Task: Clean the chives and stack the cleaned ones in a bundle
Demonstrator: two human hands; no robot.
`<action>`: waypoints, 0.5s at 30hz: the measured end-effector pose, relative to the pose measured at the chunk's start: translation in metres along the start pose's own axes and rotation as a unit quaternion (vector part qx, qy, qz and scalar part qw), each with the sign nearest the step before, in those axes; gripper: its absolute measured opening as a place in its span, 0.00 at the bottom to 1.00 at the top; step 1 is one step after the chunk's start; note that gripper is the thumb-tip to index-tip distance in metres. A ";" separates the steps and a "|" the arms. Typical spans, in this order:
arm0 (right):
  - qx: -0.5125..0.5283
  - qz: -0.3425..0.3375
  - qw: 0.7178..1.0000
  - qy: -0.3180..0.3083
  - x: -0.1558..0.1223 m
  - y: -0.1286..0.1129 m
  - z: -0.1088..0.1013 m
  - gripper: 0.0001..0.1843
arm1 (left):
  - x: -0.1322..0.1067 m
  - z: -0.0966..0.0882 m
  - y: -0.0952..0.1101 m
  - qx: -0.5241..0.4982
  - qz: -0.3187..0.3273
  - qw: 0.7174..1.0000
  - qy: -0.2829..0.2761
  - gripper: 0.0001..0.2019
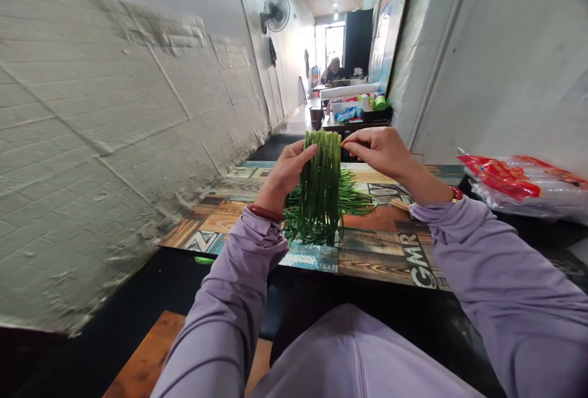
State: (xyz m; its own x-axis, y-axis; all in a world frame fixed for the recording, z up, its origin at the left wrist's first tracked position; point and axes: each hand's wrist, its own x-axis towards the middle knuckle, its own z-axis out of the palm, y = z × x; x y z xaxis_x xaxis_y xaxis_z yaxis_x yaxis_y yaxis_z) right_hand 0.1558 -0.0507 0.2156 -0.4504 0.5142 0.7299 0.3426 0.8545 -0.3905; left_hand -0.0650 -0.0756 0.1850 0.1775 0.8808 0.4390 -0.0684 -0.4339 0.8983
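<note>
My left hand [287,168] is closed around the upper part of a bundle of long green stalks [319,193], holding it upright with its lower ends fanned out on the patterned table [390,245]. My right hand [379,148] pinches at the top of the same bundle from the right side, fingers pressed together; a thin stick seems to sit in that pinch. More loose green stalks [356,197] lie flat on the table behind the bundle. Both arms wear lilac sleeves, with a dark red bracelet on each wrist.
A white brick wall runs close along the left. A clear plastic bag with red print [523,187] lies at the table's right. A wooden bench [151,355] is below left. Far down the room, another table holds containers and a person sits.
</note>
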 end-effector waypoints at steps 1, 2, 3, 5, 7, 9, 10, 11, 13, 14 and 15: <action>-0.010 -0.003 1.000 0.005 0.000 0.000 0.000 0.10 | 0.000 -0.001 0.000 0.001 0.004 1.000 -0.002 0.19; -0.019 -0.005 1.000 0.011 0.001 0.000 -0.001 0.10 | -0.001 -0.002 0.000 0.001 0.007 1.000 -0.007 0.19; -0.026 -0.009 0.999 0.017 0.001 0.000 0.000 0.10 | -0.001 -0.002 -0.001 0.001 0.008 1.000 -0.012 0.20; -0.035 -0.014 0.999 0.022 0.000 0.000 0.001 0.10 | -0.002 -0.002 -0.002 0.000 0.001 1.000 -0.018 0.21; -0.040 -0.015 0.999 0.019 -0.001 0.001 0.002 0.11 | -0.003 -0.001 -0.005 -0.004 -0.010 1.000 -0.023 0.23; -0.045 -0.015 0.999 0.015 -0.003 0.001 0.003 0.11 | -0.003 0.001 -0.007 -0.016 -0.020 0.999 -0.032 0.23; -0.050 -0.015 0.999 0.014 -0.004 0.001 0.003 0.11 | -0.003 0.001 -0.009 -0.025 -0.022 0.999 -0.039 0.23; -0.055 -0.016 0.998 0.013 -0.006 0.001 0.003 0.11 | -0.003 0.002 -0.010 -0.036 -0.023 0.998 -0.046 0.23; -0.066 -0.017 0.998 0.014 -0.008 0.001 0.003 0.12 | -0.003 0.004 -0.011 -0.054 -0.022 0.997 -0.059 0.23; -0.070 -0.018 0.997 0.014 -0.010 0.000 0.003 0.12 | -0.003 0.005 -0.012 -0.059 -0.023 0.996 -0.065 0.23; -0.074 -0.017 0.997 0.014 -0.011 0.000 0.002 0.13 | -0.002 0.006 -0.013 -0.062 -0.024 0.995 -0.068 0.22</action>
State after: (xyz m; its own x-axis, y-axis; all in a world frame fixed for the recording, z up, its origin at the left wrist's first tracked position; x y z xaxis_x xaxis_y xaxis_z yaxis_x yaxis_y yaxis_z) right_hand 0.1589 -0.0560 0.2061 -0.4417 0.4809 0.7574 0.4457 0.8503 -0.2800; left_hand -0.0591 -0.0734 0.1725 0.3143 0.8623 0.3970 -0.1756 -0.3581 0.9170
